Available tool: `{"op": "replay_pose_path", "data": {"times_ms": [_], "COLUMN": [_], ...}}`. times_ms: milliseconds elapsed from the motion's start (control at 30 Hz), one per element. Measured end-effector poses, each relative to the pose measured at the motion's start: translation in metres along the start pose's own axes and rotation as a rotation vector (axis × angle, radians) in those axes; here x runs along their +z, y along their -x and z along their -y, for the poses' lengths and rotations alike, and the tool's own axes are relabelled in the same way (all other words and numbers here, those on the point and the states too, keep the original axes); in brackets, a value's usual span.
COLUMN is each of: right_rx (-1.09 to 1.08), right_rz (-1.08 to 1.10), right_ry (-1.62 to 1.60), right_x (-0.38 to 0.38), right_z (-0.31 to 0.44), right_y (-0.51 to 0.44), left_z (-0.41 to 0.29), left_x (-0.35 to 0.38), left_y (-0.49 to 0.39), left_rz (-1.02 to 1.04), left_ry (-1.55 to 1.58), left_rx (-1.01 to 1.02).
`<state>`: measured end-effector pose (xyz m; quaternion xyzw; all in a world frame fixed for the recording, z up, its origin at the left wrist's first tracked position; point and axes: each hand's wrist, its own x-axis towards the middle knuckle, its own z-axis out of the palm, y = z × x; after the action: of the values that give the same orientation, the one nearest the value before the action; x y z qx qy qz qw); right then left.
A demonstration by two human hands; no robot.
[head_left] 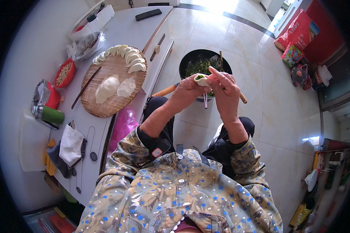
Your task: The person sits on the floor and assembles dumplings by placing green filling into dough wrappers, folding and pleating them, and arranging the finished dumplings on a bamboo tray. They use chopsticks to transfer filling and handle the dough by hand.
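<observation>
A partly folded dumpling shows green filling at its open end. My left hand grips its left side and underside. The thumb and fingers of my right hand pinch its right edge, with the index finger pointing up. Beneath both hands is a dark pan holding chopped green filling. To the left, a round ridged wooden board carries a curved row of folded dumplings, a stack of round dough wrappers, loose wrappers and a dark thin stick.
The board rests on a white cabinet top. Behind it are a plastic bag, a red bowl of peanuts and a green bottle. A pink plastic bag hangs beside my left leg. Wooden handles jut from the pan area.
</observation>
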<state>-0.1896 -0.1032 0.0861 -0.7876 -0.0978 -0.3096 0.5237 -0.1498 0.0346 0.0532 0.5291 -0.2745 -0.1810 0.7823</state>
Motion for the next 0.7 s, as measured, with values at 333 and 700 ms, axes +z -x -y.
{"op": "replay_pose_path", "data": {"times_ms": [333, 700], "right_rx": [-0.335, -0.180], "right_rz": [0.074, 0.133], "right_ry": [0.306, 0.222], "right_x": [-0.009, -0.013], "right_z": [0.022, 0.025], "right_y": [-0.007, -0.007], "left_z": [-0.002, -0.001], "left_x": [-0.003, -0.003], "left_y": [0.005, 0.008], "left_rz": [0.083, 0.070], "left_ry": [-0.066, -0.151], "left_rx": [0.057, 0.027]}}
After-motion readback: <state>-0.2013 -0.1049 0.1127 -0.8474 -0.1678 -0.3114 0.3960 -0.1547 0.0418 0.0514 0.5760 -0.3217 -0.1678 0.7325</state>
